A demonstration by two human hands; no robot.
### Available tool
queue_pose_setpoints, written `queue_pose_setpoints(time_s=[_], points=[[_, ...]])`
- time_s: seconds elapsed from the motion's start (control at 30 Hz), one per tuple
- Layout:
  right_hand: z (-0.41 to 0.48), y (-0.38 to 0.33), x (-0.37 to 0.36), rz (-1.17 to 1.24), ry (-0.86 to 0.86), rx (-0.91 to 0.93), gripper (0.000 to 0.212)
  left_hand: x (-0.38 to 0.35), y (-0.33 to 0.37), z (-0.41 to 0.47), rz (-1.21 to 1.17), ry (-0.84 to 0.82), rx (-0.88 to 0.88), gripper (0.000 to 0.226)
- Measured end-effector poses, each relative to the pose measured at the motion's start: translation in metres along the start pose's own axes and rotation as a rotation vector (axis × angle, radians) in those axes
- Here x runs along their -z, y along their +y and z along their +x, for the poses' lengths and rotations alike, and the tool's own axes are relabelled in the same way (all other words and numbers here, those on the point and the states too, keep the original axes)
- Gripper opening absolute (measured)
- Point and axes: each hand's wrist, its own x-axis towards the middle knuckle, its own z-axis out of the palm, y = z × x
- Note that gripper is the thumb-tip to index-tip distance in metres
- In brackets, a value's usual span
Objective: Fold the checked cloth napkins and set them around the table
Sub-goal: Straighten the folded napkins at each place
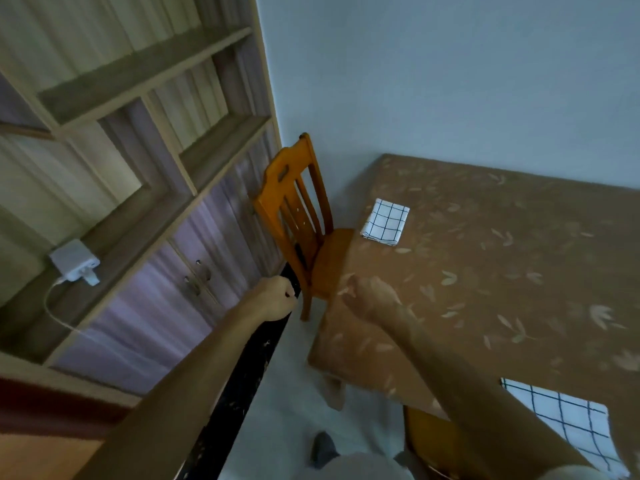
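A folded white napkin with dark checks (385, 221) lies on the table (485, 271) near its far left edge, by the orange chair. A second checked napkin (568, 420) lies at the near edge, bottom right, partly behind my right forearm. My left hand (277, 301) hangs in the air left of the table with its fingers curled and nothing in it. My right hand (372, 299) is blurred, stretched out over the table's left corner, fingers straight, holding nothing.
An orange wooden chair (298, 216) stands at the table's left end against the wall. A second chair seat (429, 441) shows below the near edge. Shelves and cabinets (138, 168) run along the left, with a white charger and cable (74, 265) on the ledge.
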Motion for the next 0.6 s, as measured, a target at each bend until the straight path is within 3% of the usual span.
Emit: queue_pose_setpoints(time_s=[0.6], points=[[0.175, 0.079, 0.017, 0.251, 0.039, -0.456, 0.050, 0.017, 0.096, 0.241, 0.014, -0.189, -0.305, 0.042]])
